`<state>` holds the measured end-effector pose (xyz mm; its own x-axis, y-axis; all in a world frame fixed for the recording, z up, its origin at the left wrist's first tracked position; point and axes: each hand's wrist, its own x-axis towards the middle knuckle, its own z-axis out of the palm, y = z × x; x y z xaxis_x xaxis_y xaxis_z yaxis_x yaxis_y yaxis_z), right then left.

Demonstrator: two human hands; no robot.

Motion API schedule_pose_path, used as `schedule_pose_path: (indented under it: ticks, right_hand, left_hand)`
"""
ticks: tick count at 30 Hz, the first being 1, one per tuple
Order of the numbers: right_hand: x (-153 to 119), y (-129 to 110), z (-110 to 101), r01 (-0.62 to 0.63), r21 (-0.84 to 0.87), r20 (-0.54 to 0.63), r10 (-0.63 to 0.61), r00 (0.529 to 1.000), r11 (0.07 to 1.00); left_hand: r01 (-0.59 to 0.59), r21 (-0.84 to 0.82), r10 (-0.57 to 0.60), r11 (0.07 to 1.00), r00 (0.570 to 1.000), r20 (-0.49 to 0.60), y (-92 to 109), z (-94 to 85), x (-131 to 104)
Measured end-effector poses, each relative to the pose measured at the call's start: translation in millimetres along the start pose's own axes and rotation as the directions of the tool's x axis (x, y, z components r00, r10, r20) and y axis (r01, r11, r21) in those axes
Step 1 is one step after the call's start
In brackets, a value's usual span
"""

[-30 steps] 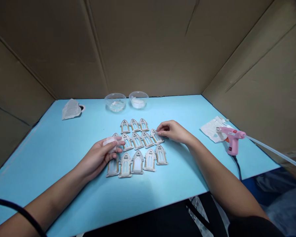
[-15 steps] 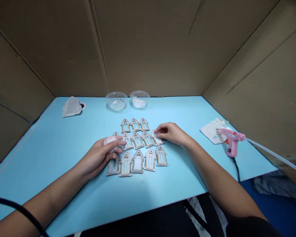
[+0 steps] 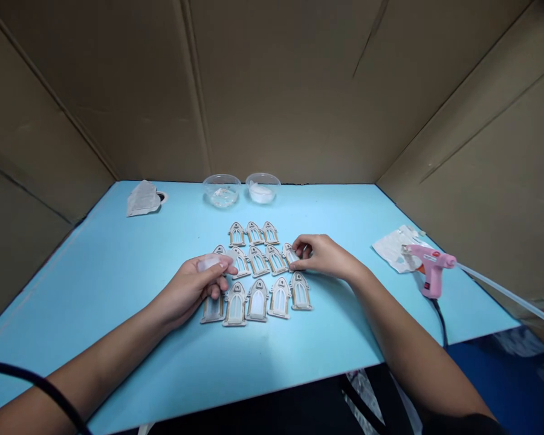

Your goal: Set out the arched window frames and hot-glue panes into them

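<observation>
In the middle of the frame, arch-shaped window cutouts point(image 3: 258, 272) lie in three rows on the light blue counter point(image 3: 118, 284), three in the far row and more in the two nearer rows. The left hand point(image 3: 193, 290) rests at the left end of the rows, its fingers curled around a small translucent white piece point(image 3: 208, 263) pinched between thumb and fingertips; part of the cutout below it is covered by the hand. The right hand point(image 3: 324, 257) sits at the right end of the middle row, its fingertips closed on the rightmost cutout of that row point(image 3: 291, 255), which still lies on the counter.

At the back of the counter, just above the rows, two clear plastic bowls stand side by side: the left bowl point(image 3: 221, 190) and the right bowl point(image 3: 263, 187), the right one holding something white. In the upper left lies a crumpled grey-white bag point(image 3: 142, 198). At the right edge a pink glue gun point(image 3: 430, 269) stands on the counter, its nozzle over a clear wrapper point(image 3: 392, 244), with a dark cord point(image 3: 439, 314) running down from its handle. Brown cardboard walls point(image 3: 290, 90) enclose the counter on three sides.
</observation>
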<state>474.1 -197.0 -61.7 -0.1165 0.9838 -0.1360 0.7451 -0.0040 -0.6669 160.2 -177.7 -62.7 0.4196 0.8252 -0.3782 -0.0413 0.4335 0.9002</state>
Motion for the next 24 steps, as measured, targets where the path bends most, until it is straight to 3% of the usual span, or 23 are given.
schedule_pose_path:
  ticks: [9, 13, 15, 17, 19, 21, 24]
  right_hand:
    - [-9, -10, 9, 0.054, -0.083, -0.019, -0.055, 0.998, 0.995]
    - [-11, -16, 7, 0.084, -0.079, -0.019, -0.086, 0.996, 0.993]
    - [-12, -26, 13, 0.11, 0.005, -0.071, -0.109, 0.991, 0.994]
    - [-16, -41, 26, 0.155, 0.223, -0.126, -0.13, 0.983, 0.962]
    - [-20, -55, 43, 0.177, 0.463, -0.032, -0.183, 0.983, 0.869]
    - [-23, -65, 57, 0.22, 0.516, 0.011, -0.263, 0.965, 0.828]
    - [-27, -66, 64, 0.249, 0.46, 0.011, -0.286, 0.958, 0.852]
  left_hand:
    - [-0.023, 0.025, 0.023, 0.999, 1.0, 0.008, -1, 0.7, -1]
    - [-0.056, 0.124, 0.053, 0.991, 0.998, 0.029, -1, 2.8, -1]
    - [-0.077, 0.183, 0.067, 0.98, 0.996, 0.06, -3, 5.1, -2]
    - [-0.086, 0.226, 0.065, 0.97, 0.993, 0.098, -7, 8.0, -4]
    - [-0.094, 0.258, 0.059, 0.962, 0.988, 0.14, -11, 10.8, -6]
    - [-0.109, 0.277, 0.061, 0.955, 0.982, 0.177, -15, 12.6, -8]
    - [-0.114, 0.298, 0.056, 0.948, 0.979, 0.195, -17, 13.1, -11]
